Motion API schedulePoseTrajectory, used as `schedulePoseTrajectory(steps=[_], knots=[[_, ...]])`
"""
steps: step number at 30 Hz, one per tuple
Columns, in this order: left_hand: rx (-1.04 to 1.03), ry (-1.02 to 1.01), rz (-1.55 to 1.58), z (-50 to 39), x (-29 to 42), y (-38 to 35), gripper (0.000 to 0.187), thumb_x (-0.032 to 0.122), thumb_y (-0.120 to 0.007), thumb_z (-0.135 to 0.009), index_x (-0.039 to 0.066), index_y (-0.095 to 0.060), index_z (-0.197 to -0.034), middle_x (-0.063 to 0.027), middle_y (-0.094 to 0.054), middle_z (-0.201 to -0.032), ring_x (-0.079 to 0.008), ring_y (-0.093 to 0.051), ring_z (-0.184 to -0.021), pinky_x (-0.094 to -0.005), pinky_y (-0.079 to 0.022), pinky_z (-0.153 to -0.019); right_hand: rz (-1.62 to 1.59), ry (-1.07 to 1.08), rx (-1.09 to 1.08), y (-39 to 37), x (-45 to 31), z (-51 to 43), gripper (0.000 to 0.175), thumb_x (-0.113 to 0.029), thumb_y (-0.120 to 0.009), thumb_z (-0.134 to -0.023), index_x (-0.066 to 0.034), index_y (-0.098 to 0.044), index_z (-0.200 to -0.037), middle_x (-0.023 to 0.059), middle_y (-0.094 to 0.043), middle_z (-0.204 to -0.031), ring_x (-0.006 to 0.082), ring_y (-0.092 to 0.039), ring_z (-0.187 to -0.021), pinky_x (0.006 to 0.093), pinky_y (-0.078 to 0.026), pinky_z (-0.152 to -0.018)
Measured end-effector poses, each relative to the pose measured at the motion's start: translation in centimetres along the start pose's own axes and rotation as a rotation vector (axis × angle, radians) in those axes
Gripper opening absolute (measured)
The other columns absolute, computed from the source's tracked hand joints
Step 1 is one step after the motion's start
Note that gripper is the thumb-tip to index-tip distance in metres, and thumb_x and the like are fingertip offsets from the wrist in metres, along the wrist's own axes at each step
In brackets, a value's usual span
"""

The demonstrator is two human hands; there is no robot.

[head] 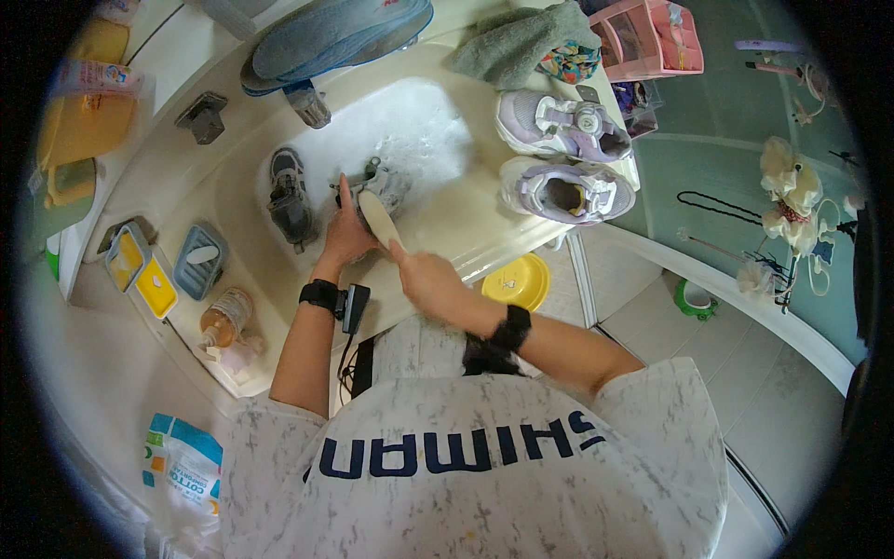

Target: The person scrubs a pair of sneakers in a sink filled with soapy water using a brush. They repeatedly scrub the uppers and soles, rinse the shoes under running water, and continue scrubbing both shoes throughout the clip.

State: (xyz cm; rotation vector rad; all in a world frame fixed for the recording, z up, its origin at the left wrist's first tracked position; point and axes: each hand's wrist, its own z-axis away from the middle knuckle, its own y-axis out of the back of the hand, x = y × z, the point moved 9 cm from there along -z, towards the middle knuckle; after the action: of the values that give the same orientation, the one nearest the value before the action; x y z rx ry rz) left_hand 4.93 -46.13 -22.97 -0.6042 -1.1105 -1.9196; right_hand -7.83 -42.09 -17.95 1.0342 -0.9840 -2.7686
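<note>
Inside the white sink, my left hand (346, 234) holds a wet grey shoe (388, 190) at the edge of the foamy water. My right hand (433, 283) grips a pale scrubbing brush (379, 219), whose head lies against this shoe; its bristles are hidden. Left of my left hand, a dark grey shoe (288, 199) rests on the sink's sloping side. Two white and lilac sneakers, one (559, 126) behind the other (567, 190), stand on the right rim. Blue insoles (335, 42) lie over the faucet (307, 105).
A grey towel (517, 45) and a pink plastic organizer (646, 38) occupy the back right. Soap dishes (200, 262) and a pump bottle (225, 318) stand on the left ledge. Below the sink's right edge is a yellow basin (517, 281).
</note>
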Motion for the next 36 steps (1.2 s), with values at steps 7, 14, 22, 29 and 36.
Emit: schedulePoseTrajectory(steps=[7, 14, 22, 29, 36], knots=[[0.041, 0.092, -0.165, -1.0, -3.0, 0.2, 0.124, 0.021, -0.081, -0.056, 0.001, 0.006, -0.141, -0.0231, -0.062, -0.097, -0.0354, -0.061, -0.085, -0.0397, -0.049, -0.073, 0.125, 0.025, 0.362, 5.6, 0.6, -6.2, 0.037, -0.006, -0.044, -0.081, 0.0033, -0.045, -0.117, 0.0211, -0.061, -0.078, 0.0352, -0.061, -0.076, 0.0436, -0.048, -0.065], [0.012, 0.132, -0.085, -1.0, -1.9, 0.2, 0.124, 0.022, -0.081, -0.055, 0.0, 0.005, -0.142, -0.0247, -0.057, -0.104, -0.0368, -0.059, -0.091, -0.0388, -0.048, -0.078, 0.295, -0.039, 0.072, 1.7, 1.8, -2.3, 0.029, -0.005, -0.042, -0.082, 0.0053, -0.047, -0.109, 0.0192, -0.061, -0.073, 0.0349, -0.061, -0.069, 0.043, -0.049, -0.06], [0.02, 0.122, -0.155, -0.2, -0.8, -1.0, 0.122, 0.02, -0.078, -0.055, -0.002, 0.005, -0.141, -0.0215, -0.062, -0.09, -0.0336, -0.061, -0.079, -0.037, -0.051, -0.067, 0.034, -0.165, 0.141, 2.6, 2.8, -3.2, 0.037, -0.007, -0.047, -0.08, 0.0045, -0.046, -0.115, 0.0225, -0.059, -0.072, 0.0382, -0.061, -0.07, 0.0476, -0.049, -0.062], [-0.006, 0.199, -0.149, -1.0, -2.5, -0.4, 0.121, 0.024, -0.079, -0.055, 0.0, 0.002, -0.142, -0.0232, -0.062, -0.095, -0.0357, -0.061, -0.082, -0.0383, -0.051, -0.07, 0.087, -0.043, 0.487, 6.2, 3.5, -4.7, 0.024, -0.007, -0.044, -0.082, 0.004, -0.05, -0.103, 0.0228, -0.059, -0.073, 0.0402, -0.058, -0.068, 0.0471, -0.047, -0.06], [-0.003, 0.161, -0.214, -1.0, -1.5, -0.2, 0.118, 0.022, -0.077, -0.056, -0.003, 0.001, -0.141, -0.0213, -0.064, -0.089, -0.0331, -0.063, -0.077, -0.0371, -0.051, -0.066, 0.127, -0.2, -0.037, -0.5, 2.8, -1.7, 0.05, -0.005, -0.041, -0.082, 0.0024, -0.034, -0.131, 0.0243, -0.059, -0.075, 0.039, -0.06, -0.07, 0.0476, -0.048, -0.062]])
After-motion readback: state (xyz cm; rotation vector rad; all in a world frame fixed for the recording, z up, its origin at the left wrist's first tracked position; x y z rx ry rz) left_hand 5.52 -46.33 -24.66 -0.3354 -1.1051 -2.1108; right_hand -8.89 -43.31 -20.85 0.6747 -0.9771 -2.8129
